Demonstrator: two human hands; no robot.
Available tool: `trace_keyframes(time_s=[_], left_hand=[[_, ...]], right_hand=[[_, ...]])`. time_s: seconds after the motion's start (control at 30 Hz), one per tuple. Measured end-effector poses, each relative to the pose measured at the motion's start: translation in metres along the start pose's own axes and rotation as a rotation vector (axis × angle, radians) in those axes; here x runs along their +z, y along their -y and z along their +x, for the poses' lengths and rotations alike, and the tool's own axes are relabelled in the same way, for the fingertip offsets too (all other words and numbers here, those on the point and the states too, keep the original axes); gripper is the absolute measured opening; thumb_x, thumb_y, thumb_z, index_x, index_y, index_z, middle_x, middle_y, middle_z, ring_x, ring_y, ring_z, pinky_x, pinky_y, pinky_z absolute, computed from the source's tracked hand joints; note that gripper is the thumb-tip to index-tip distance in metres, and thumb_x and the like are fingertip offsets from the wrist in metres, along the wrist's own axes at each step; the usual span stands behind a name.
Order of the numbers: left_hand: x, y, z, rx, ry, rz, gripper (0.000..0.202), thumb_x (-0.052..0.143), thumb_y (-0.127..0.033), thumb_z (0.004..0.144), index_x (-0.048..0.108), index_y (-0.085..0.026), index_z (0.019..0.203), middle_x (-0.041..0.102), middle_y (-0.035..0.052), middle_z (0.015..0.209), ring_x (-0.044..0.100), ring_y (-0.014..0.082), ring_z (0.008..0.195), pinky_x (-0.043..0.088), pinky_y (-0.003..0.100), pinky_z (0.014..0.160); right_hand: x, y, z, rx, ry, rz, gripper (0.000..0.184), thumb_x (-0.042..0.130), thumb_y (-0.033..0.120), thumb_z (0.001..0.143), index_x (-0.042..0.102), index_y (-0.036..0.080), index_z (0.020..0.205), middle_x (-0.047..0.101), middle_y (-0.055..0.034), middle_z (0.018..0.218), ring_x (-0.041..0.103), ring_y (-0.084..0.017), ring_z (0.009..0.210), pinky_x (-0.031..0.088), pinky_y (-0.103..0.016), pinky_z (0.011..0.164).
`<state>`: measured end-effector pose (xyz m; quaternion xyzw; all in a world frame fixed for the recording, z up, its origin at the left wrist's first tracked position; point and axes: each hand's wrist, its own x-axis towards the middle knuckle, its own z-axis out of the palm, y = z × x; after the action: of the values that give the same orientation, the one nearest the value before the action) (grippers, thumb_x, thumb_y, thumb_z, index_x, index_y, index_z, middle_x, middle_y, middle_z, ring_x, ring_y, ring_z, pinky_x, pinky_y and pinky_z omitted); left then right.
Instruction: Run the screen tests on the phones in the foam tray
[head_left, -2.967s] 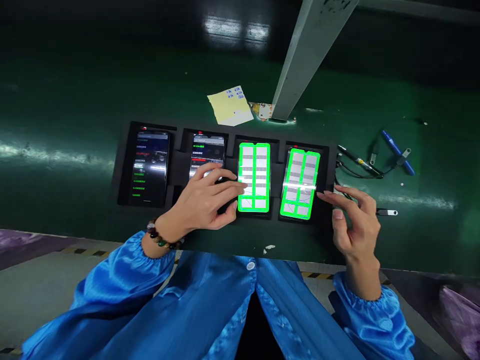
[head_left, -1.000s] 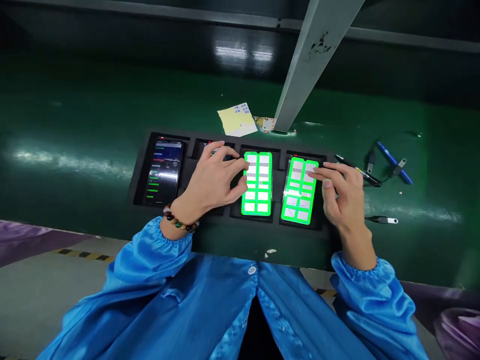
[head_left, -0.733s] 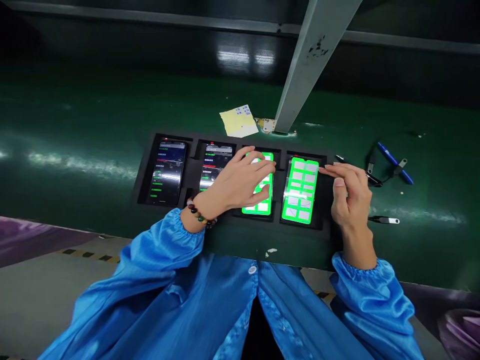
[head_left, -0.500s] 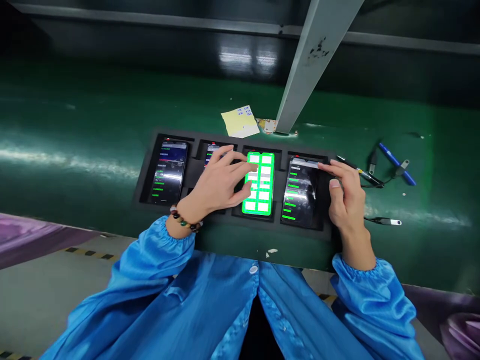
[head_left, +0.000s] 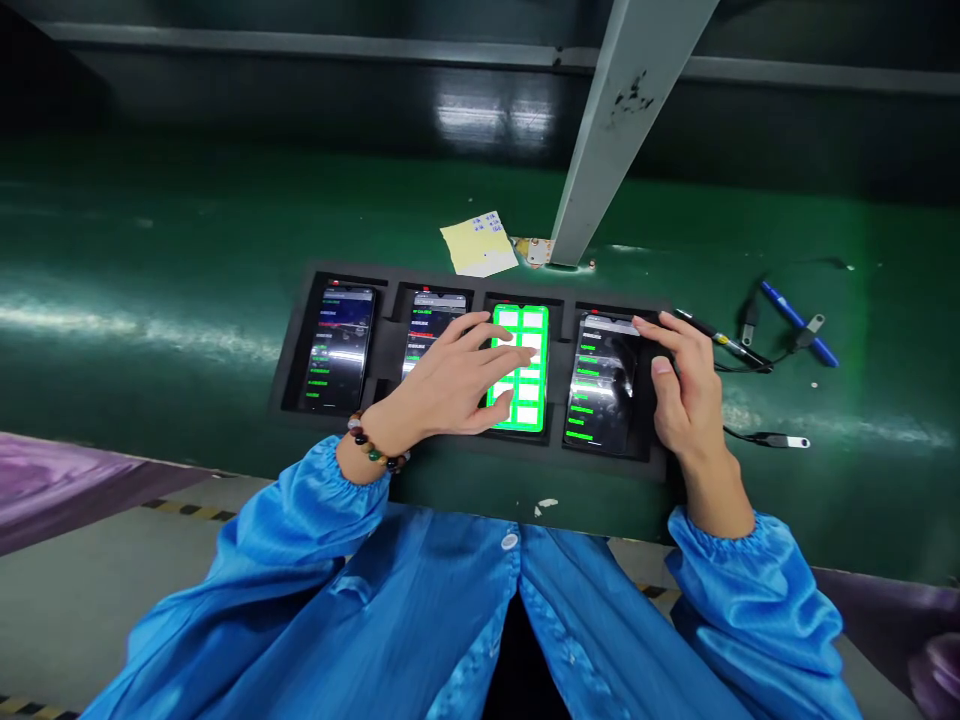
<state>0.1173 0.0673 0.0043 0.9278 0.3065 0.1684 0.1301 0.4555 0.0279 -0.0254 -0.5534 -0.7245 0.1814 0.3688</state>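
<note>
A black foam tray [head_left: 559, 370] holds several phones face up in a row. My left hand [head_left: 457, 380] lies over the phone with a bright green and white grid [head_left: 531, 415], one fingertip on or just above its screen and the fingers apart. Partly covered by that hand is a dark-screened phone [head_left: 427, 320]. At the left end sits another dark-screened phone [head_left: 341, 345] with lines of coloured text. My right hand [head_left: 686, 385] has its fingers apart at the upper right corner of the right-end phone [head_left: 600, 385], which shows green text lines. Neither hand grips anything.
A yellow sticky note [head_left: 480, 245] with handwriting lies behind the tray, beside a slanting grey metal post [head_left: 600, 130]. To the right are a blue pen [head_left: 799, 322], a black pen [head_left: 724, 340] and a cable with a plug [head_left: 787, 441]. The green tabletop [head_left: 150, 330] ends near my body.
My left hand has shifted slightly down, and its pointing finger has moved right across the green grid. More of the second phone from the left shows. My right hand stays near the right-end phone.
</note>
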Motion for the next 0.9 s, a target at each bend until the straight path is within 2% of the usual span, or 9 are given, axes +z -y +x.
trace_keyframes(time_s=[0.17,0.23,0.33,0.4,0.53,0.63,0.8,0.9], left_hand=[[-0.014,0.006,-0.026,-0.104,-0.008,0.064,0.041,0.059,-0.029,0.101,0.07,-0.024,0.141,0.081,0.0043,0.137,0.069,0.0329,0.132,0.037,0.058,0.13],[-0.016,0.007,-0.033,-0.14,-0.036,0.1,0.038,0.059,-0.028,0.101,0.071,-0.023,0.137,0.083,0.0045,0.131,0.07,0.0323,0.13,0.039,0.057,0.127],[-0.014,0.004,-0.034,-0.174,-0.11,0.134,0.032,0.059,-0.026,0.101,0.073,-0.022,0.129,0.085,0.0043,0.119,0.073,0.0313,0.124,0.041,0.057,0.124],[-0.01,-0.001,-0.029,-0.137,-0.124,0.111,0.031,0.06,-0.026,0.102,0.073,-0.022,0.13,0.085,0.0039,0.122,0.073,0.0309,0.124,0.041,0.056,0.124],[-0.004,-0.009,-0.015,-0.013,0.009,-0.006,0.04,0.059,-0.029,0.102,0.073,-0.024,0.14,0.081,0.0026,0.139,0.069,0.0321,0.136,0.04,0.056,0.13],[-0.003,-0.011,-0.013,-0.026,0.052,-0.02,0.043,0.059,-0.03,0.102,0.072,-0.024,0.142,0.081,0.0024,0.14,0.067,0.0329,0.138,0.038,0.057,0.132],[-0.012,-0.002,-0.033,-0.166,-0.106,0.055,0.029,0.06,-0.025,0.101,0.075,-0.027,0.125,0.086,0.001,0.122,0.074,0.0293,0.123,0.041,0.055,0.126],[-0.027,0.012,-0.059,-0.379,-0.283,0.14,0.022,0.061,-0.027,0.102,0.073,-0.024,0.12,0.084,0.0045,0.129,0.075,0.029,0.122,0.042,0.056,0.123]], right_hand=[[0.0,-0.001,0.0,0.016,0.008,0.006,0.045,0.043,0.043,0.117,0.065,0.031,0.154,0.072,-0.0076,0.155,0.054,-0.035,0.158,0.043,-0.068,0.132],[0.001,-0.001,0.0,0.017,0.007,0.005,0.045,0.043,0.043,0.117,0.065,0.032,0.154,0.073,-0.0074,0.154,0.054,-0.035,0.158,0.043,-0.068,0.132],[0.001,-0.001,0.0,0.008,-0.001,0.007,0.044,0.044,0.043,0.117,0.066,0.033,0.154,0.073,-0.0073,0.153,0.055,-0.035,0.157,0.044,-0.067,0.132],[0.001,-0.001,0.0,0.004,-0.002,0.005,0.044,0.044,0.042,0.117,0.065,0.033,0.154,0.073,-0.0074,0.153,0.055,-0.035,0.157,0.044,-0.068,0.132],[0.001,-0.001,-0.001,0.0,-0.003,-0.004,0.044,0.045,0.042,0.117,0.066,0.033,0.154,0.073,-0.0077,0.153,0.055,-0.035,0.157,0.044,-0.068,0.132],[0.001,-0.001,-0.001,-0.003,-0.001,-0.006,0.043,0.045,0.041,0.117,0.066,0.033,0.154,0.074,-0.0075,0.152,0.055,-0.034,0.157,0.045,-0.067,0.131],[0.0,-0.003,0.001,0.001,-0.005,-0.006,0.043,0.046,0.039,0.117,0.066,0.032,0.153,0.074,-0.0073,0.152,0.055,-0.034,0.157,0.044,-0.067,0.132],[-0.001,0.001,-0.001,0.018,-0.031,-0.006,0.04,0.049,0.038,0.116,0.067,0.032,0.151,0.075,-0.0074,0.151,0.056,-0.033,0.157,0.044,-0.066,0.132]])
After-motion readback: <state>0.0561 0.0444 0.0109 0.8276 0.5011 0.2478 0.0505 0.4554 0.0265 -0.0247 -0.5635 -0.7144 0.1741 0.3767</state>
